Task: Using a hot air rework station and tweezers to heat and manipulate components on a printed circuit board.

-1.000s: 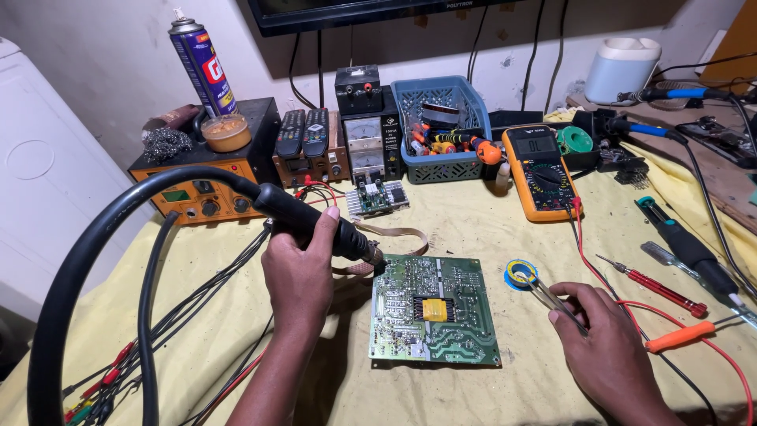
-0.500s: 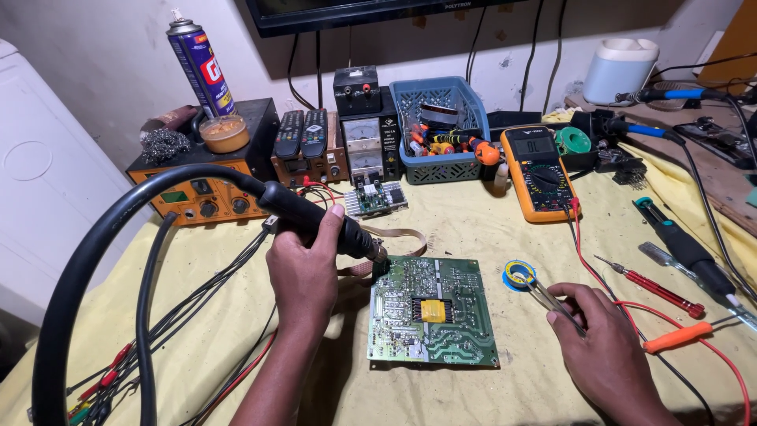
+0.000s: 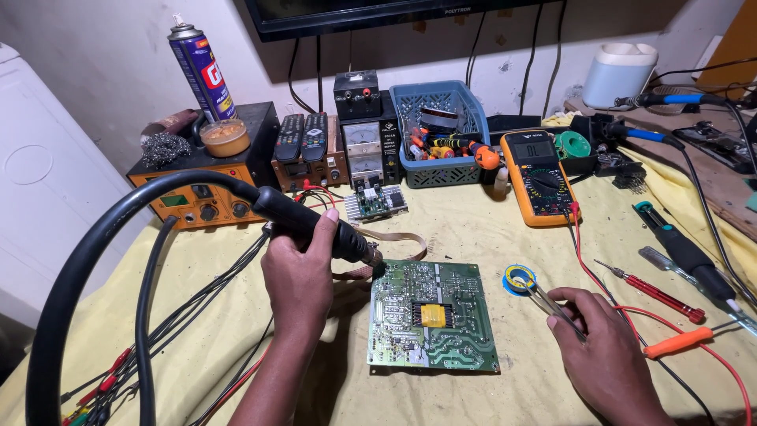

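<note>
Head view: left hand (image 3: 298,272) sits centre-left of the frame, fist wrapped around the black hot-air handle (image 3: 315,225), thick hose (image 3: 95,252) looping off to the lower left. Handle's long axis runs from upper left down to right; its nozzle tip (image 3: 377,264) sits right at the upper-left corner of the green circuit board (image 3: 432,315), touching or just above, can't tell which. Board lies flat on the yellow cloth (image 3: 489,229), centre-bottom of frame, directly right of the left hand and left of the right hand. Right hand (image 3: 603,347) at lower right, fingers pinched on metal tweezers (image 3: 552,298), whose tips point up-left toward the small solder reel (image 3: 520,278) just off the board's upper-right corner. Left hand is the nearer one to the board; right hand is close but apart from it. Orange multimeter (image 3: 540,177) and blue basket (image 3: 441,130) at upper centre, well away.
</note>
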